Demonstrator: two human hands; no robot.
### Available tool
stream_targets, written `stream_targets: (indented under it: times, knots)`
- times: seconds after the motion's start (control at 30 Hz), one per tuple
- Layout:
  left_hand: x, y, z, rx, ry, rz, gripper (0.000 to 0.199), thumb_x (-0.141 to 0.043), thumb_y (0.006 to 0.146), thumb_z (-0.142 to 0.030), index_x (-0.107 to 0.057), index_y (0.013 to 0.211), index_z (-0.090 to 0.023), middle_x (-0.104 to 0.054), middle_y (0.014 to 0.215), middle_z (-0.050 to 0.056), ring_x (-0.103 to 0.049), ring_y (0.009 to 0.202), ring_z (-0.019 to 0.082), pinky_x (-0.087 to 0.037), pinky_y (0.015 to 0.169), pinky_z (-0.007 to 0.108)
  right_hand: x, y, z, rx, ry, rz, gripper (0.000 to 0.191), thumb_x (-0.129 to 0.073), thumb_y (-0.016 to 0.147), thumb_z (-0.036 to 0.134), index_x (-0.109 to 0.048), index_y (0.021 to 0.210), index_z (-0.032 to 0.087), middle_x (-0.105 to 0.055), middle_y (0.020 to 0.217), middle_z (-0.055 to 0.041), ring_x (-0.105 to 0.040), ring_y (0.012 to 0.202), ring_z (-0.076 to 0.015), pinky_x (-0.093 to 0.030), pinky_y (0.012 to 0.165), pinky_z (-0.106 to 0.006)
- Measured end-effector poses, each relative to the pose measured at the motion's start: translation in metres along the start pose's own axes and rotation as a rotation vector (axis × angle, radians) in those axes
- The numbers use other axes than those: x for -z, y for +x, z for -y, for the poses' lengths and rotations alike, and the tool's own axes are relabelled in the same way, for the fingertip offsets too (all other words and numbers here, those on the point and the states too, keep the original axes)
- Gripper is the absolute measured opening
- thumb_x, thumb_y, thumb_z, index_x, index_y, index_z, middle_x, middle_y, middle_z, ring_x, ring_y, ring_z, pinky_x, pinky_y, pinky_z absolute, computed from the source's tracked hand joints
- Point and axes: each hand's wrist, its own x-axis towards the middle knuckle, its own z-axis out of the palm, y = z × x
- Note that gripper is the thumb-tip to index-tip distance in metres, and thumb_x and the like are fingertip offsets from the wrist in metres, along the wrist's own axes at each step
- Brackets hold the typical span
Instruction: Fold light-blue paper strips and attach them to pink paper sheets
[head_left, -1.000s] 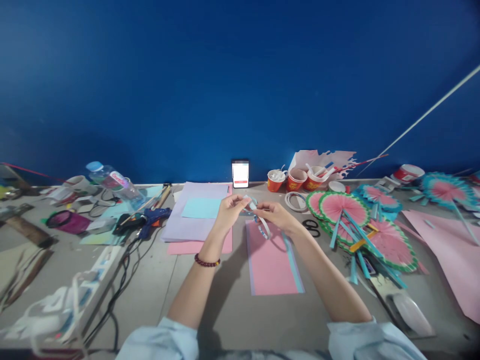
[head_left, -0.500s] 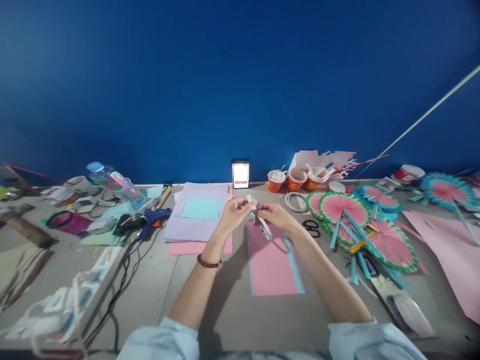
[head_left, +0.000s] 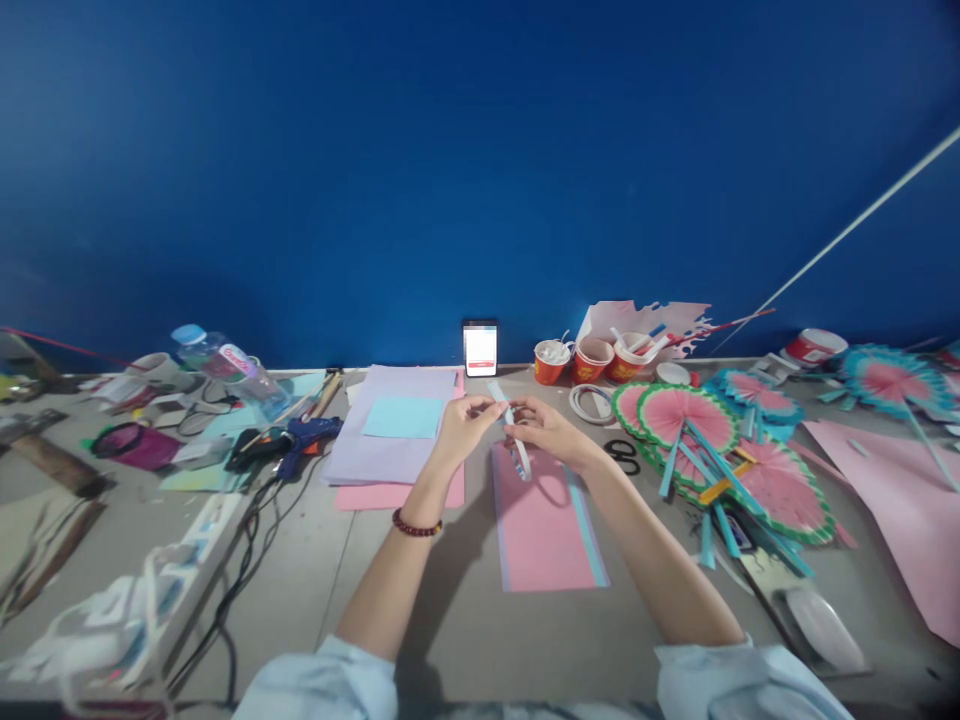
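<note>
Well left of the grip, a bottle (head_left: 241,368) bears lettering too blurred to read. The left hand (head_left: 462,432) pinches a white tape loop (head_left: 524,466) near its top; behind, a phone (head_left: 481,348) shows illegible text. The loop hangs between the hands, above pink paper (head_left: 551,540). The right hand (head_left: 553,434) holds it in curled fingers; right-behind stand red cups (head_left: 550,371), yellow-marked.

Twelve o'clock: one narrow pale strip (head_left: 497,394); one o'clock: three red paper cups (head_left: 550,368); eleven: one clear plastic bottle (head_left: 229,362).

Perhaps "Ganten", though blurred, on the clear plastic bottle (head_left: 231,364)
</note>
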Motion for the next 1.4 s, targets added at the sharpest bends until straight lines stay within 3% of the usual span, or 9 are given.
stream_targets:
  times: [0.17, 0.6, 0.97, 1.2, 1.4]
  knots:
    - [0.001, -0.001, -0.003, -0.011, -0.077, 0.029, 0.027, -0.067, 0.073, -0.040, -0.066, 0.063, -0.015, -0.065, 0.065, 0.003, -0.057, 0.064, 0.015, -0.043, 0.064, 0.025, -0.001, 0.000, 0.000, -0.014, -0.025, 0.026, 0.051, -0.077, 0.068, 0.038, -0.052, 0.109, 0.022, -0.061, 0.085, 0.0011, -0.068, 0.076, -0.0165, -0.053, 0.072, -0.033]
    - [0.002, -0.001, -0.006, 0.025, -0.102, 0.013, 0.028, -0.069, 0.070, -0.043, -0.068, 0.061, -0.016, -0.065, 0.061, 0.002, -0.056, 0.060, 0.014, -0.042, 0.060, 0.025, -0.001, 0.001, 0.000, -0.054, -0.021, 0.028, 0.041, -0.076, 0.069, 0.040, -0.059, 0.100, 0.020, -0.061, 0.097, -0.0024, -0.068, 0.077, -0.0166, -0.052, 0.070, -0.030]
    - [0.000, -0.009, -0.018, 0.128, -0.226, 0.000, 0.021, -0.073, 0.068, -0.037, -0.069, 0.061, -0.017, -0.064, 0.062, 0.001, -0.054, 0.063, 0.013, -0.042, 0.065, 0.025, 0.005, -0.002, 0.005, -0.087, 0.023, 0.109, 0.039, -0.075, 0.071, 0.042, -0.064, 0.100, 0.019, -0.067, 0.085, -0.0018, -0.067, 0.080, -0.0163, -0.051, 0.073, -0.028]
    - [-0.004, -0.005, -0.008, 0.062, -0.183, -0.002, 0.027, -0.071, 0.071, -0.041, -0.066, 0.061, -0.017, -0.064, 0.064, 0.001, -0.054, 0.061, 0.012, -0.043, 0.062, 0.024, 0.004, -0.003, 0.005, -0.079, -0.014, 0.055, 0.035, -0.075, 0.069, 0.041, -0.065, 0.093, 0.018, -0.067, 0.086, -0.0018, -0.067, 0.077, -0.0158, -0.050, 0.071, -0.027]
    - [-0.003, -0.003, 0.001, -0.031, -0.038, 0.128, 0.029, -0.071, 0.072, -0.045, -0.068, 0.068, -0.016, -0.067, 0.069, 0.003, -0.057, 0.064, 0.015, -0.042, 0.059, 0.024, 0.004, -0.001, 0.004, -0.034, -0.042, 0.040, 0.034, -0.074, 0.070, 0.038, -0.063, 0.095, 0.017, -0.067, 0.092, -0.0027, -0.068, 0.077, -0.0159, -0.051, 0.073, -0.030]
